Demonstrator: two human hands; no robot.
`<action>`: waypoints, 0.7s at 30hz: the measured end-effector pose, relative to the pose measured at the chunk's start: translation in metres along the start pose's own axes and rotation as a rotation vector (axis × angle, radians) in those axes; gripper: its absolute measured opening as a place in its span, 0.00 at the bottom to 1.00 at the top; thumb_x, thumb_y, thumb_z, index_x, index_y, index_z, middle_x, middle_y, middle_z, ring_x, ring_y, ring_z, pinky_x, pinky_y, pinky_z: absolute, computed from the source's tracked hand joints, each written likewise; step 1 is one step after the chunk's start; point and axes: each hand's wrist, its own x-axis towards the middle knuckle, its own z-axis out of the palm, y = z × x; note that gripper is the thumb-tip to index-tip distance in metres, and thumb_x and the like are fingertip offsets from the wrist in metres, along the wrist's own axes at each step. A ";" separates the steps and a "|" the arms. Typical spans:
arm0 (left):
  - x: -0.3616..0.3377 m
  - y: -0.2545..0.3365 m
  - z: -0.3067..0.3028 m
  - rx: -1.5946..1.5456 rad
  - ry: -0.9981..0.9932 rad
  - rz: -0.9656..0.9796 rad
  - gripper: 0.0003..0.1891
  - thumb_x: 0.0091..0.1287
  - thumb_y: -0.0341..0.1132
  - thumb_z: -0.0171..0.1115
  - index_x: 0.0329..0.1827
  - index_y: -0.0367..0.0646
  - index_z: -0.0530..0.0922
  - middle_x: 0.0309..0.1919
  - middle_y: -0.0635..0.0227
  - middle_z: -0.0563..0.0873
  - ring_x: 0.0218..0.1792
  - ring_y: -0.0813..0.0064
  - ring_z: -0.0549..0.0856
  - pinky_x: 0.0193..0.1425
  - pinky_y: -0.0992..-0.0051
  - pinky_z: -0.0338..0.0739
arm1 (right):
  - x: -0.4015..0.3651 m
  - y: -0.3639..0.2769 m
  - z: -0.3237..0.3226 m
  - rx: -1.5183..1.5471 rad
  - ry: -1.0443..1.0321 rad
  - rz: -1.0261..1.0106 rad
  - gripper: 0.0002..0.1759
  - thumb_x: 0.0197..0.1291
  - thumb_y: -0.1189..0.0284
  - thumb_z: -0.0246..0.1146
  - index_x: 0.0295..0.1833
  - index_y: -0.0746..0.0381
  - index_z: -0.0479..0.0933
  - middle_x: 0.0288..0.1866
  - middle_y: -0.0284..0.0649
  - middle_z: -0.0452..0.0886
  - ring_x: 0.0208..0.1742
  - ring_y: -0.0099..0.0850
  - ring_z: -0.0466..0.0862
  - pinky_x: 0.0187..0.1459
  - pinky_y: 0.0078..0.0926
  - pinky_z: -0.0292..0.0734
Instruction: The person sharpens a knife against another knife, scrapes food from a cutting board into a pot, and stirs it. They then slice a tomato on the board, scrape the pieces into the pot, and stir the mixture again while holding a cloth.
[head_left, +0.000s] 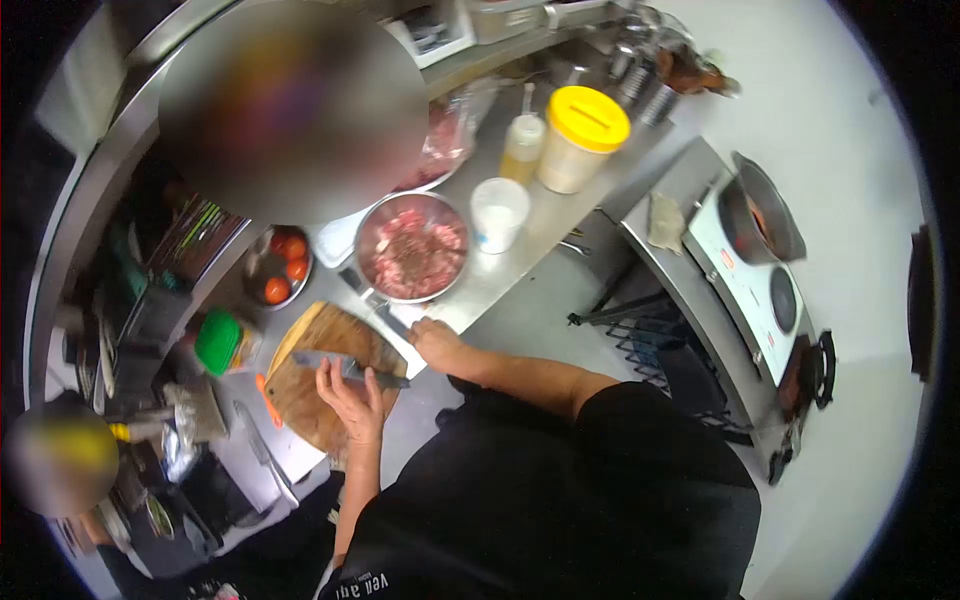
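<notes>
My left hand is over a round wooden cutting board and holds a knife by its middle, grey blade pointing left and dark handle to the right. My right hand rests with curled fingers on the edge of the steel counter, just beside the handle of a metal pan of raw minced meat. Nothing shows in the right hand. An orange-handled tool lies at the board's left edge.
A bowl of tomatoes, a green-lidded jar, a white cup, a squeeze bottle and a yellow-lidded tub stand on the counter. Another knife lies lower left. A two-burner stove with a pan is at right.
</notes>
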 end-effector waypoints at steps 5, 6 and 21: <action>0.008 0.033 0.036 -0.179 -0.120 0.170 0.30 0.62 0.29 0.65 0.66 0.34 0.64 0.65 0.45 0.62 0.65 0.46 0.65 0.69 0.54 0.59 | -0.068 0.026 -0.075 0.111 0.130 0.179 0.13 0.56 0.72 0.57 0.44 0.64 0.80 0.39 0.43 0.77 0.49 0.40 0.77 0.49 0.38 0.75; 0.003 0.028 0.049 -0.246 -0.142 0.149 0.30 0.61 0.28 0.66 0.65 0.34 0.64 0.64 0.44 0.63 0.65 0.45 0.65 0.69 0.54 0.60 | -0.091 0.044 -0.075 0.108 0.286 0.208 0.13 0.54 0.72 0.58 0.43 0.64 0.80 0.40 0.45 0.78 0.48 0.41 0.77 0.48 0.39 0.75; 0.085 0.298 0.188 -0.516 -0.169 0.589 0.28 0.59 0.27 0.66 0.62 0.34 0.68 0.59 0.43 0.67 0.60 0.46 0.69 0.64 0.56 0.64 | -0.382 0.378 -0.417 -0.851 0.232 1.142 0.15 0.57 0.70 0.61 0.50 0.62 0.79 0.52 0.45 0.77 0.51 0.47 0.79 0.49 0.36 0.78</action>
